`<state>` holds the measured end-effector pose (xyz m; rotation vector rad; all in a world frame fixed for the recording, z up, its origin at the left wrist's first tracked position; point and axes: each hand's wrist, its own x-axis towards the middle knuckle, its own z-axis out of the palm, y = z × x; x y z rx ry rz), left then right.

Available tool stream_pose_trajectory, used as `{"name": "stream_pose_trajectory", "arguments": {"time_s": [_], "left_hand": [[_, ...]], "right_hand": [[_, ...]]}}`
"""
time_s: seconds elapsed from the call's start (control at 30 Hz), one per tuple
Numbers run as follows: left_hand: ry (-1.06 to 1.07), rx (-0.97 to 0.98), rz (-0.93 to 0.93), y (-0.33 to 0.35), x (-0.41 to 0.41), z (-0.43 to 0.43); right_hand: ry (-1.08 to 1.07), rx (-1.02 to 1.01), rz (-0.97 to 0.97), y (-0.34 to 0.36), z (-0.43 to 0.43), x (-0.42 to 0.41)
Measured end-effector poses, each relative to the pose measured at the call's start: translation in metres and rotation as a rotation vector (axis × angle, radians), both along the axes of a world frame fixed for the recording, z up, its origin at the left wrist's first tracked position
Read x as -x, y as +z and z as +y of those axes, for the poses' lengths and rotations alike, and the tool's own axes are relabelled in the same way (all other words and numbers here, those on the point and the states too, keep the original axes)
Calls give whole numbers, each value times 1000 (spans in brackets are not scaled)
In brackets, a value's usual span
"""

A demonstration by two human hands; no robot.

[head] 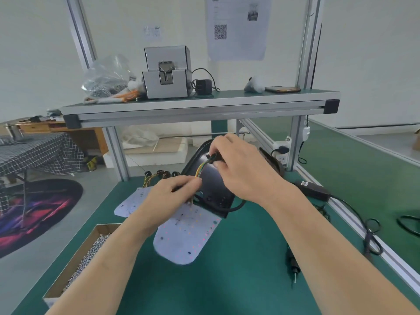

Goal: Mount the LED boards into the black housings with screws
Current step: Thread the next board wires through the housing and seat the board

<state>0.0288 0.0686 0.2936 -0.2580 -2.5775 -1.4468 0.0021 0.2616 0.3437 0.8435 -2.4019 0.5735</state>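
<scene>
A black housing (212, 181) stands tilted on the green bench, its inside facing me. Coloured wires (200, 168) run across it from a black connector near its top. My right hand (238, 165) pinches that connector against the housing. My left hand (172, 193) pinches the lower end of the wire bundle at the housing's left edge. A white LED board (186, 235) lies flat in front of the housing, partly under it. A second white LED board (130, 204) lies to the left, behind my left hand.
An open cardboard box of screws (84, 258) sits at the bench's left front edge. An electric screwdriver (293, 267) lies at the right, its cable (368, 233) running to a black power brick (314, 189). More wired connectors (159, 175) lie behind. A screw feeder (167, 72) stands on the shelf.
</scene>
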Motion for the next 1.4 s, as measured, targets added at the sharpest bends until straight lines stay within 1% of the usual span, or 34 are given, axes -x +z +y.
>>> {"name": "stream_pose_trajectory", "arguments": {"time_s": [0.1, 0.2, 0.27, 0.37, 0.4, 0.47, 0.53, 0.6, 0.63, 0.7, 0.77, 0.8, 0.9, 0.93, 1.03, 1.1, 1.2, 1.3, 1.37, 1.4], "left_hand": [[17, -66, -48, -3, 0, -4], [7, -71, -100, -5, 1, -4], [53, -79, -107, -7, 5, -3], [142, -128, -106, -8, 8, -1], [157, -180, -127, -10, 8, -2], [128, -346, -245, -11, 8, -6], [73, -460, -389, -9, 7, -10], [76, -472, -458, -8, 6, -11], [106, -478, -451, -8, 7, -10], [213, -494, -379, -10, 12, -9], [316, -408, -266, -10, 19, -8], [360, -339, -208, -11, 22, -9], [478, -134, -36, -8, 29, -12], [493, -95, 20, -6, 30, -12], [475, -50, 151, 4, 32, -10], [439, -55, 180, 12, 34, -9], [376, -23, 204, 25, 37, -9], [330, -79, 196, 39, 43, -9], [328, -133, 168, 47, 48, -11], [335, -151, 150, 50, 51, -12]], "right_hand": [[53, 179, 103, -3, -1, -1], [128, 223, 158, -8, -8, -8], [164, 196, 211, -10, -12, -14], [150, 73, 279, -8, -21, -25], [146, 40, 294, -6, -25, -28], [180, 36, 300, -5, -32, -33], [253, 144, 292, -7, -35, -36], [305, 350, 241, -9, -36, -38], [320, 464, 189, -9, -36, -37], [321, 669, 7, -8, -36, -34], [308, 804, -179, -8, -34, -29], [280, 829, -223, -9, -33, -25], [107, 791, -186, -15, -30, -14], [97, 813, -202, -15, -29, -11], [192, 943, -327, -14, -25, -9], [191, 922, -278, -14, -23, -8], [122, 705, -80, -14, -22, -4], [120, 552, 15, -13, -23, 2], [148, 538, 52, -12, -24, 4], [189, 613, 23, -11, -23, 5]]}}
